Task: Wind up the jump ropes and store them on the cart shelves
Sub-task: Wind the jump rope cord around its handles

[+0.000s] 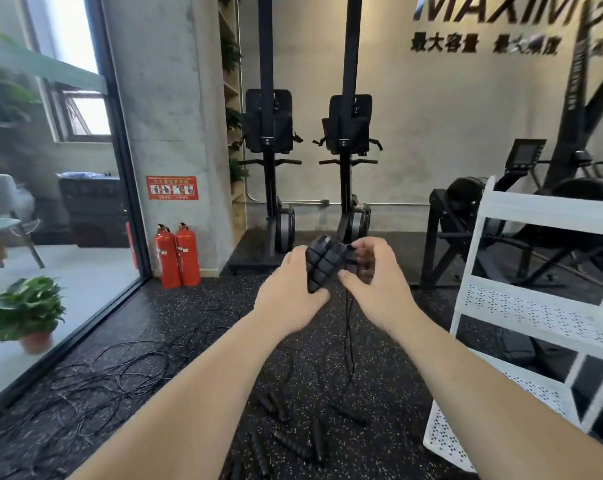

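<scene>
The person holds a jump rope up in front of the chest. Its two black handles (324,261) are thick and ribbed in blocky segments, laid side by side with their narrow ends pointing down. The left hand (289,289) grips the handles, fingers wrapped behind them and the thumb at their lower tips. The right hand (376,275) sits just beside them, its fingers curled and its thumb pressed in toward the handles, pinching the cord (349,341). This thin black line drops between the wrists to the floor (196,299).

More ropes (120,375) lie in a loose tangle on the speckled dark rubber to the left, and several loose handles (293,445) lie scattered below the forearms.

The white cart (535,310) stands close on the right, and its perforated shelves are open toward the person. A glass wall (51,168) bounds the left side, with a potted plant (23,310) seen at its foot. Two red fire extinguishers (177,254) stand by the concrete pillar. Upright rowing machines (269,133) line the back wall, leaving bare floor between them and the hands.
</scene>
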